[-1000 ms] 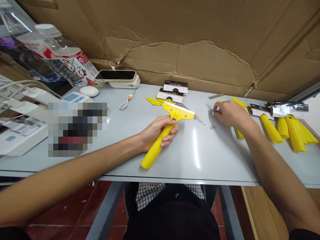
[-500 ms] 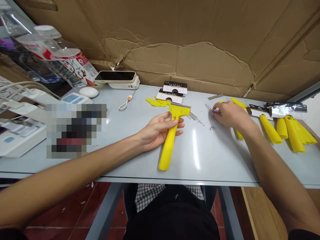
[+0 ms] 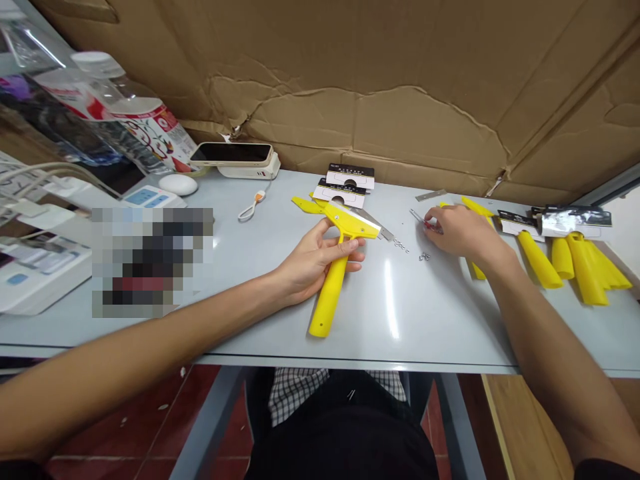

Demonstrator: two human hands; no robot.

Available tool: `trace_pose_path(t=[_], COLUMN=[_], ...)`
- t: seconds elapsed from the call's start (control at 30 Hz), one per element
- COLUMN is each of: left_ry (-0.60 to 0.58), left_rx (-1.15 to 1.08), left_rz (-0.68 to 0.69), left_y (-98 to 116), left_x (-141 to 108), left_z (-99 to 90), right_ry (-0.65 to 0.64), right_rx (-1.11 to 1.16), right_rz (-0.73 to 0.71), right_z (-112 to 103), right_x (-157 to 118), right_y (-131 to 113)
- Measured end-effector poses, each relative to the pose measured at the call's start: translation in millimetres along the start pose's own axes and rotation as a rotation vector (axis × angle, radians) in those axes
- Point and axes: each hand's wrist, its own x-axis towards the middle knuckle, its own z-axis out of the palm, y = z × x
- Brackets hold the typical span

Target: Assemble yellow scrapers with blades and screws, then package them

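My left hand [image 3: 320,257] is closed round the neck of a yellow scraper [image 3: 327,300]; a metal blade runs along its head and the handle slants down toward me. To the right, my right hand [image 3: 457,230] has its fingers closed on a small screwdriver [image 3: 419,217] at the tabletop, its metal shaft pointing up-left and a red part showing at the fingers. Small screws [image 3: 425,257] lie in a cluster just below it, with several small nuts or screws [image 3: 400,246] between the hands. Loose blades [image 3: 386,233] lie partly behind the scraper head.
Yellow scraper parts [image 3: 587,267] with black-and-white cards [image 3: 575,219] lie at the right. Two more cards [image 3: 350,176] and yellow pieces [image 3: 306,205] sit at the back. A phone [image 3: 233,153], bottles [image 3: 150,127] and power strips [image 3: 45,273] occupy the left. Cardboard [image 3: 400,53] walls the back.
My left hand has turned the scraper, so its head now slopes down to the right and a hole shows near the handle's end. My right hand has stayed nearly still.
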Motion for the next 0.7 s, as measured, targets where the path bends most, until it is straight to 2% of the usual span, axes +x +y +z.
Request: trace_pose_path(t=[0.27,0.43,0.47,0.6,0.7], left_ry=[-0.011,-0.038,-0.041,-0.041,-0.044], left_rx=[-0.042,-0.028,-0.023,-0.005,0.024], left_rz=[-0.01,-0.008,-0.008,-0.009,0.001], left_y=[1.8,1.2,1.4,2.7,3.5], left_x=[1.0,0.8,0.6,-1.3,-3.0], left_z=[0.5,-1.4,-1.4,0.0,1.2], right_ry=[-0.004,0.196,0.198,0.043,0.022], right_rx=[0.017,0.034,0.061,0.224,0.249], right_rz=[0.007,-0.1,-0.143,-0.308,-0.343], right_z=[-0.6,-14.1,-17.3,-21.8,-18.4], right_x=[-1.0,-13.4,-17.0,-27.7,-29.8], right_y=[-1.3,-9.8,-13.0,-26.3,-32.1])
